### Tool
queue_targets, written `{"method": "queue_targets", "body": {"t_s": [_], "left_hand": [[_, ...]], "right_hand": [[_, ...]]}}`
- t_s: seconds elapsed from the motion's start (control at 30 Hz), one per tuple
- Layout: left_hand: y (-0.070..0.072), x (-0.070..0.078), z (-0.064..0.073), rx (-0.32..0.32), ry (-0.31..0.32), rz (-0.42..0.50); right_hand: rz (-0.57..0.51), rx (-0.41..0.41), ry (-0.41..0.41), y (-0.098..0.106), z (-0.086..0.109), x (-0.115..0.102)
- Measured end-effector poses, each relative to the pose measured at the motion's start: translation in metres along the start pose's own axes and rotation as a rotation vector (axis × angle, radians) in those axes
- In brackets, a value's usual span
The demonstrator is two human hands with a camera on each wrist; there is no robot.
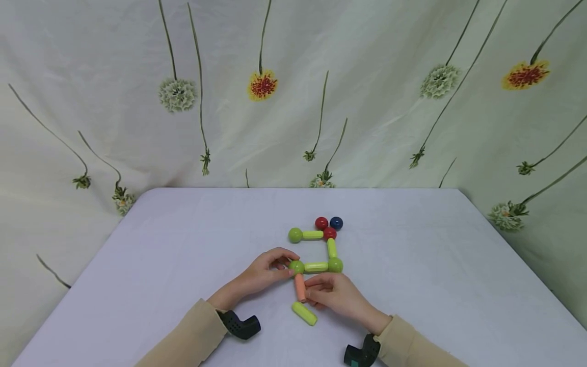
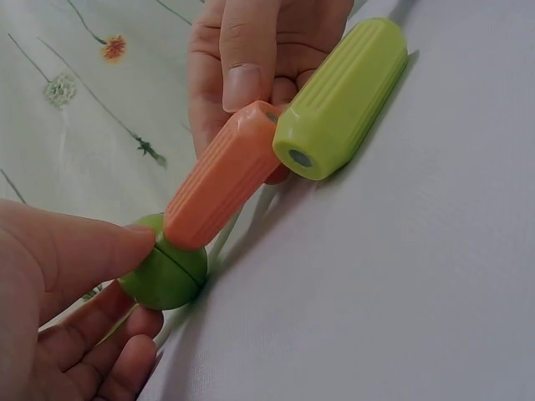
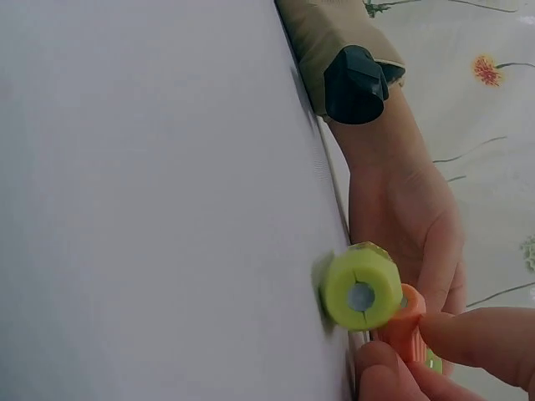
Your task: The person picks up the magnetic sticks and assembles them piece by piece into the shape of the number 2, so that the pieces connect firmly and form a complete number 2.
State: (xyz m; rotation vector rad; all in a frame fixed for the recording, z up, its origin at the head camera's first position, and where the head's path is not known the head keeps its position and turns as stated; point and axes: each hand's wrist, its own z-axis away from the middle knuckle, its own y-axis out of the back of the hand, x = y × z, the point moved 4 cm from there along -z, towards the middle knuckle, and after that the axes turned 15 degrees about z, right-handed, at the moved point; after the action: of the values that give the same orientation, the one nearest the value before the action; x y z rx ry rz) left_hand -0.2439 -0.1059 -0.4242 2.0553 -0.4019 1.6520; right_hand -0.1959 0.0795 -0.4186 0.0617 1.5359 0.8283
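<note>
Thumb and fingers of my left hand [image 1: 268, 269] pinch a green ball [image 1: 296, 267] at the lower left corner of a linked shape. An orange rod [image 1: 300, 288] runs from that ball toward me, its end against the ball in the left wrist view. My right hand [image 1: 336, 295] holds the rod near its free end between thumb and fingers. Just in front lies a loose yellow-green rod [image 1: 304, 313], its round metal tip [image 3: 361, 296] facing the right wrist camera. From the gripped ball a yellow-green rod [image 1: 316, 267] leads right to another green ball [image 1: 335, 265].
Farther back, an upright rod [image 1: 332, 248] meets a red ball [image 1: 329, 233], from which another rod [image 1: 313, 235] goes left to a green ball [image 1: 295, 235]. A second red ball [image 1: 321, 223] and a blue ball [image 1: 337, 223] sit behind. A flowered cloth [image 1: 367, 102] hangs beyond the white table [image 1: 183, 229].
</note>
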Motion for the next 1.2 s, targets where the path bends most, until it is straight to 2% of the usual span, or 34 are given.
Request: {"method": "queue_targets", "body": {"t_s": [0.5,0.7,0.8,0.93,1.2], "left_hand": [[-0.001,0.002,0.000,-0.006,-0.019,0.008],[-0.001,0.001,0.000,-0.009,-0.025,0.009],[-0.001,-0.001,-0.002,-0.009,-0.016,0.001],[-0.001,-0.002,-0.003,-0.004,0.000,-0.007],[-0.001,-0.001,-0.002,0.003,0.013,-0.001]], "right_hand": [[0.039,-0.016,0.035,-0.004,0.002,-0.005],[0.082,-0.055,0.042,0.010,0.000,-0.006],[0.095,-0.029,0.050,0.025,-0.002,-0.008],[0.101,0.045,0.038,0.048,-0.006,-0.006],[0.106,0.211,-0.076,0.085,-0.019,0.012]]}}
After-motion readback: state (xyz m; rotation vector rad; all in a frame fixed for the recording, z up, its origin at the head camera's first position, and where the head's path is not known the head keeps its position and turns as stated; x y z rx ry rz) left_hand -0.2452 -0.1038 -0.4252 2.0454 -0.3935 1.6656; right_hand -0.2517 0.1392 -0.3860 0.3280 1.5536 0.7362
